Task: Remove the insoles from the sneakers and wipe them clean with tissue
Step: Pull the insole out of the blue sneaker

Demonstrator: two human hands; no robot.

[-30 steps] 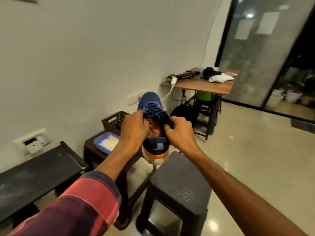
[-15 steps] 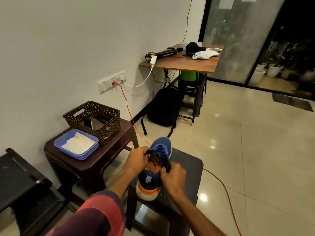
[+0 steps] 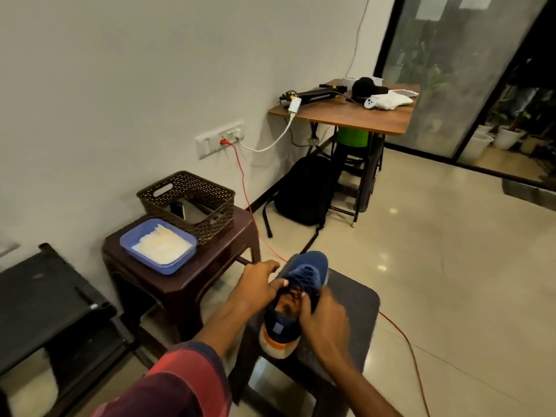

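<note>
A blue sneaker (image 3: 307, 273) with an orange and white heel rests on a dark plastic stool (image 3: 355, 308), toe pointing away from me. My left hand (image 3: 255, 285) grips the left side of its collar near the laces. My right hand (image 3: 326, 319) grips the right side, fingers curled into the shoe's opening. The orange inside of the shoe shows between my hands; the insole itself is mostly hidden. A blue tray (image 3: 132, 246) holding white tissue (image 3: 161, 246) sits on a brown stool (image 3: 216, 239) to the left.
A brown woven basket (image 3: 207, 218) stands behind the blue tray. A red cable (image 3: 245, 194) runs from the wall socket across the floor past the stool. A black backpack (image 3: 304, 191) leans under a wooden table (image 3: 358, 117). A black bench (image 3: 45, 296) sits at the left.
The sneaker came down from in front of my face onto the dark stool, and my view tilted down. Both hands stayed on the shoe's collar and pull its opening wider.
</note>
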